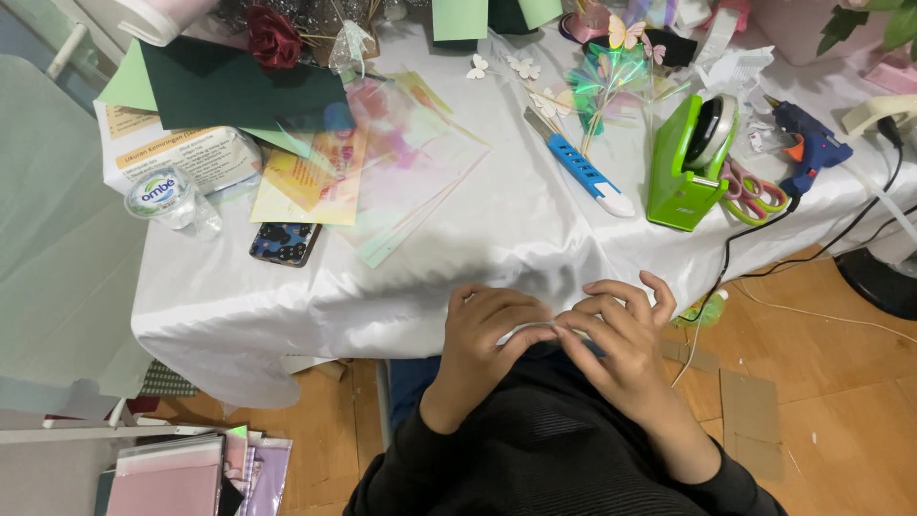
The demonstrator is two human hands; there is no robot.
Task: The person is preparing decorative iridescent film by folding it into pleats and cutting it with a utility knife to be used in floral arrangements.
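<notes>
A small strip [537, 330] of pale, clear material sits pinched between the fingertips of the left hand [484, 330] and right hand [616, 342], at the near table edge. It looks flimsy; a hard tug could tear or crease it. Beyond on the white cloth [497, 220] lie a blue cutter [580, 167], green tape dispenser [690, 162], scissors [753, 194] and glue gun [807, 143]. Below is wood floor [821, 382].

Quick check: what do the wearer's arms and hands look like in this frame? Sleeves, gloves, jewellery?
Both arms are in long black sleeves of a finely ribbed knit, ending at the wrists. The left hand and right hand are bare: no gloves. No rings, watch or bracelet can be made out at this size.
</notes>
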